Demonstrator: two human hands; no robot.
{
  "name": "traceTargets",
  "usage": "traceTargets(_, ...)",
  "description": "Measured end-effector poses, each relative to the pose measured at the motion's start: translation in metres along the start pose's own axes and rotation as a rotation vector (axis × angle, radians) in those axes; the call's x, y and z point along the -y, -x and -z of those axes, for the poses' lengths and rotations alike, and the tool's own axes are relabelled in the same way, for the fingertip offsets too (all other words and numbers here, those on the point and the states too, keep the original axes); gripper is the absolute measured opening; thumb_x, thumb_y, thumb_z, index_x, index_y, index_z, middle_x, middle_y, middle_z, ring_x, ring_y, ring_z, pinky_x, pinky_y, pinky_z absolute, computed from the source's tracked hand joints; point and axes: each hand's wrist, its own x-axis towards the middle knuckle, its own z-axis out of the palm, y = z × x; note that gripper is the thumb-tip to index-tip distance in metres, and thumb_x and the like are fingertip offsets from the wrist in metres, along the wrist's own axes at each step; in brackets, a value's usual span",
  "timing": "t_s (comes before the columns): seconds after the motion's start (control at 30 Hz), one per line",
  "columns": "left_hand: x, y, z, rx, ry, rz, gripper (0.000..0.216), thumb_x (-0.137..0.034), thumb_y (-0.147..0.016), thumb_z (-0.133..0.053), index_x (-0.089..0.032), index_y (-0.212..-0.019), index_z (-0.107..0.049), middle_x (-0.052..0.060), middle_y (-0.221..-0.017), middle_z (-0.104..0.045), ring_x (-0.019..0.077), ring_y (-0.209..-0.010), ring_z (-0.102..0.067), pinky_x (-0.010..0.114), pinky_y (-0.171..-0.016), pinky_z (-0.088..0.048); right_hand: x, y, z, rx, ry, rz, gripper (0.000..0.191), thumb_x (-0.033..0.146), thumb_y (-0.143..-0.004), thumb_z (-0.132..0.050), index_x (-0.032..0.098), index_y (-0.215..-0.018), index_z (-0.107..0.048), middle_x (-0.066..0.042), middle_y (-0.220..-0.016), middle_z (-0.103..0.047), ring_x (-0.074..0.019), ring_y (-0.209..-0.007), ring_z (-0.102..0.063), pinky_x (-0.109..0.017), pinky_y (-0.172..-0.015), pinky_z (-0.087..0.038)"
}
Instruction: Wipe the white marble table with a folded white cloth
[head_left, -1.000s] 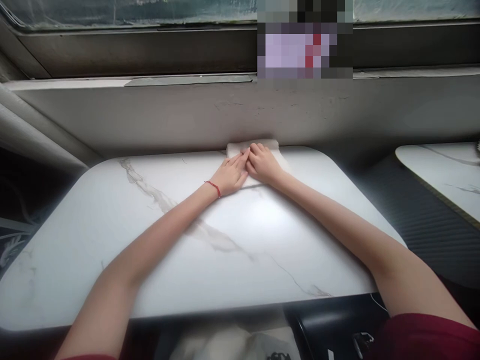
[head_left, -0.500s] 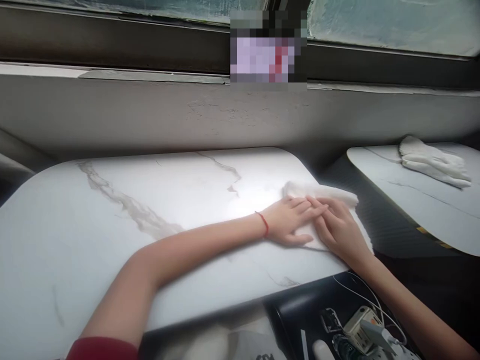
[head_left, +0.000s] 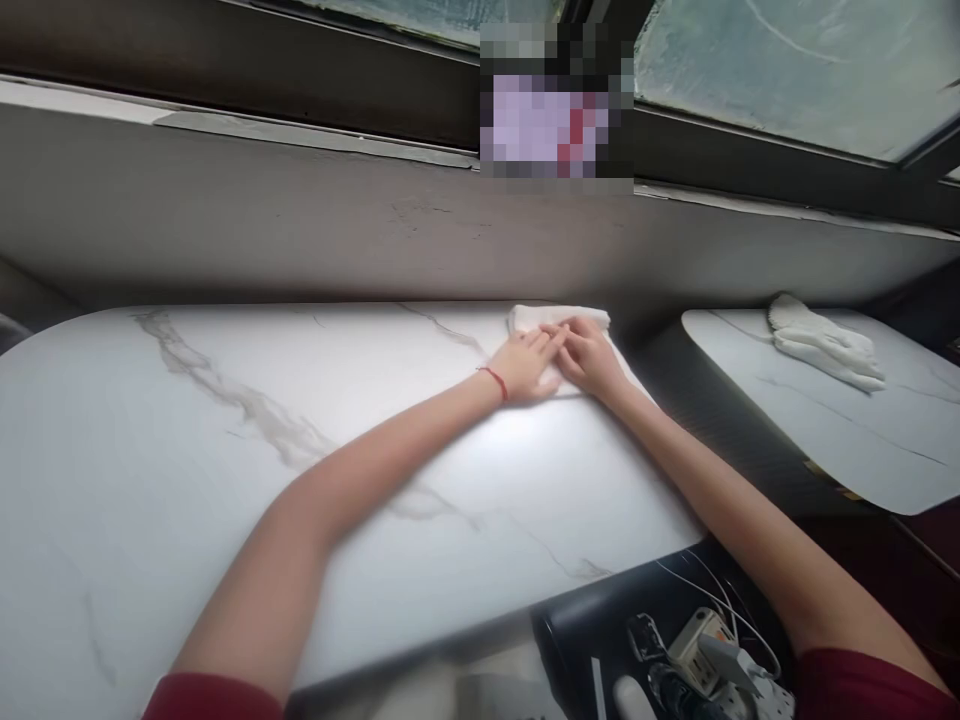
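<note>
A folded white cloth (head_left: 564,317) lies on the white marble-patterned tabletop (head_left: 187,500), near its far right corner. My left hand (head_left: 526,366), with a red cord round the wrist, rests flat on the cloth, fingers stretched out and thumb apart. From the other side, my right hand (head_left: 597,362) also lies on it, its fingers slightly bent. The fingertips of both hands meet and overlap over the middle of the cloth. Its far folded edge shows beyond the fingers; the part under my palms is hidden.
A second marble-patterned table (head_left: 847,430) stands at the right across a dark gap, with a pair of white gloves (head_left: 825,345) on it. Below the near edge are a power adapter (head_left: 701,645), plugs and white cables. A wall (head_left: 322,220) with windows runs behind.
Both hands have slid the cloth away from me and to the left, toward the tabletop's far edge. The camera view has shifted a little, and my right sleeve now shows.
</note>
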Motion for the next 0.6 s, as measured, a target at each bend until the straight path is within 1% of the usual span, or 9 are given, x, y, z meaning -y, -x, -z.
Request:
traceTargets(0.07, 0.025, 0.007, 0.011, -0.010, -0.047, 0.062, 0.080, -0.038, -0.090, -0.045, 0.004, -0.154, -0.022, 0.027, -0.152, -0.042, 0.0357, -0.138, -0.039, 0.048, -0.112, -0.027, 0.009, -0.031, -0.020, 0.005, -0.006, 0.018, 0.044, 0.027, -0.091, -0.037, 0.014, -0.116, -0.071, -0.015, -0.103, -0.062, -0.0271, -0.099, -0.056, -0.042, -0.092, -0.049)
traceTargets(0.13, 0.045, 0.020, 0.024, -0.003, -0.083, 0.118, 0.080, -0.038, -0.090, -0.045, 0.003, -0.154, -0.022, 0.026, -0.149, -0.046, 0.0351, -0.135, -0.043, 0.047, -0.110, -0.028, 0.022, -0.056, -0.037, 0.005, 0.025, 0.009, 0.042, 0.025, -0.091, -0.037, 0.013, -0.112, -0.071, -0.016, -0.101, -0.061, -0.0276, -0.097, -0.055, -0.042, -0.091, -0.048)
traceTargets(0.2, 0.058, 0.036, 0.038, 0.018, -0.101, 0.160, 0.078, -0.039, -0.091, -0.045, -0.001, -0.155, -0.022, 0.024, -0.148, -0.047, 0.0328, -0.133, -0.046, 0.046, -0.109, -0.030, 0.039, -0.071, -0.049, -0.001, 0.077, -0.026, 0.038, 0.025, -0.091, -0.039, 0.012, -0.107, -0.071, -0.016, -0.100, -0.061, -0.0286, -0.094, -0.054, -0.042, -0.089, -0.047)
traceTargets(0.27, 0.063, 0.054, 0.050, 0.039, -0.110, 0.185, 0.072, -0.039, -0.092, -0.045, -0.005, -0.153, -0.029, 0.022, -0.150, -0.047, 0.0308, -0.134, -0.045, 0.044, -0.106, -0.033, 0.056, -0.078, -0.056, -0.010, 0.105, -0.052, 0.035, 0.024, -0.090, -0.041, 0.012, -0.106, -0.070, -0.016, -0.100, -0.060, -0.0292, -0.094, -0.053, -0.042, -0.088, -0.046)
traceTargets(0.33, 0.062, 0.073, 0.061, 0.052, -0.130, 0.189, 0.063, -0.038, -0.092, -0.044, -0.006, -0.146, -0.039, 0.021, -0.150, -0.047, 0.0303, -0.135, -0.044, 0.042, -0.103, -0.036, 0.074, -0.078, -0.059, -0.014, 0.096, -0.049, 0.035, 0.023, -0.090, -0.041, 0.012, -0.109, -0.068, -0.016, -0.102, -0.060, -0.0293, -0.096, -0.053, -0.042, -0.089, -0.045)
traceTargets(0.4, 0.056, 0.090, 0.071, 0.057, -0.169, 0.176, 0.057, -0.037, -0.091, -0.044, -0.006, -0.139, -0.048, 0.021, -0.145, -0.052, 0.0312, -0.131, -0.048, 0.042, -0.101, -0.037, 0.093, -0.074, -0.059, -0.010, 0.073, -0.034, 0.036, 0.022, -0.091, -0.039, 0.011, -0.113, -0.066, -0.017, -0.104, -0.059, -0.0290, -0.098, -0.052, -0.041, -0.091, -0.044)
traceTargets(0.53, 0.036, 0.124, 0.090, 0.069, -0.301, 0.141, 0.047, -0.035, -0.088, -0.046, -0.002, -0.119, -0.061, 0.022, -0.121, -0.065, 0.0337, -0.110, -0.059, 0.043, -0.095, -0.038, 0.139, -0.058, -0.052, 0.029, 0.004, 0.019, 0.038, 0.020, -0.093, -0.037, 0.008, -0.116, -0.064, -0.018, -0.105, -0.059, -0.0288, -0.100, -0.050, -0.041, -0.092, -0.042)
traceTargets(0.6, 0.023, 0.140, 0.101, 0.063, -0.368, 0.112, 0.040, -0.032, -0.087, -0.045, -0.003, -0.107, -0.065, 0.022, -0.107, -0.069, 0.0326, -0.097, -0.062, 0.044, -0.090, -0.040, 0.166, -0.044, -0.046, 0.057, -0.033, 0.051, 0.036, 0.019, -0.094, -0.037, 0.008, -0.113, -0.064, -0.017, -0.104, -0.058, -0.0287, -0.099, -0.049, -0.042, -0.091, -0.042)
